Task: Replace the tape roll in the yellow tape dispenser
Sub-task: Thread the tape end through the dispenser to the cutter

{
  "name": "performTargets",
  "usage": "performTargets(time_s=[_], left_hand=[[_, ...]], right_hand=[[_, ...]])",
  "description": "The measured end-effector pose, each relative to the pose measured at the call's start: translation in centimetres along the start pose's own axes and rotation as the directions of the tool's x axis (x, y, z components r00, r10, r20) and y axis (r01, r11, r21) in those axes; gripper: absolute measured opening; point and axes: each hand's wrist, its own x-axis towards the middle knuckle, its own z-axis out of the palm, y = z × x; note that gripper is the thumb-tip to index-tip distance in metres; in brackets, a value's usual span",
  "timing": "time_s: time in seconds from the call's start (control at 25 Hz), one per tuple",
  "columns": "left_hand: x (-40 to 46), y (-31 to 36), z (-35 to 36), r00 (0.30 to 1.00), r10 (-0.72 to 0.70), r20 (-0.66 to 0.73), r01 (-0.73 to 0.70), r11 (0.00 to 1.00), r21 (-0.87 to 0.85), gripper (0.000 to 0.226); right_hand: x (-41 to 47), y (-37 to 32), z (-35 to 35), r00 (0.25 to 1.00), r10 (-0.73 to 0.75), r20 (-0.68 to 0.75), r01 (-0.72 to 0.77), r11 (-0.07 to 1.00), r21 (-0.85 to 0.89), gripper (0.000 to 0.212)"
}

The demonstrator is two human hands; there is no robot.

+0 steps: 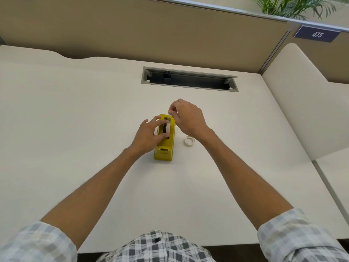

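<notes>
Nearest the viewer, checked sleeves (35,241) are rolled back on both forearms, which reach out over the pale tabletop (75,129). The yellow tape dispenser (164,142) stands lengthwise between the two hands, a blocky glossy body with its recessed end nearest the person and a dark slot in its top. The left hand (149,135) lies against the dispenser's left side, its fingers curled over the top and holding the whitish tape roll (167,127) seated in the slot. Just right of the dispenser, under the right wrist, a second tape roll (189,141) lies flat on the tabletop, a small white ring. The right hand (187,118) hovers over the dispenser's far end, thumb and forefinger pinched together; whether they hold a tape end cannot be told. Beyond the hands is an open cable tray (188,80).
</notes>
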Motion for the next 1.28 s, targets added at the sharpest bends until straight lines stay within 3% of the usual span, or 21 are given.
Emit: performTargets(time_s=[0.36,0.72,1.04,1.28], left_hand=[[0.0,0.5,-0.3,1.000,-0.003,0.009,0.003,0.999,0.033,0.050],[-0.7,1.2,-0.7,0.998,0.042,-0.035,-0.045,0.994,-0.103,0.042],[-0.5,1.5,-0.7,0.998,-0.028,-0.055,0.020,0.991,-0.130,0.035],[-0.7,1.3,-0.3,0.998,-0.011,-0.063,-0.006,0.966,-0.260,0.046]], right_hand=[[-0.6,0.1,-0.7,0.998,-0.065,0.024,0.067,0.996,-0.064,0.019],[1.0,0.8,1.0,0.999,0.020,0.025,-0.020,1.000,-0.012,0.017],[1.6,0.9,1.4,1.000,0.013,0.026,-0.013,1.000,-0.002,0.015],[1.6,1.1,1.7,0.999,0.017,0.032,-0.016,1.000,-0.013,0.013]])
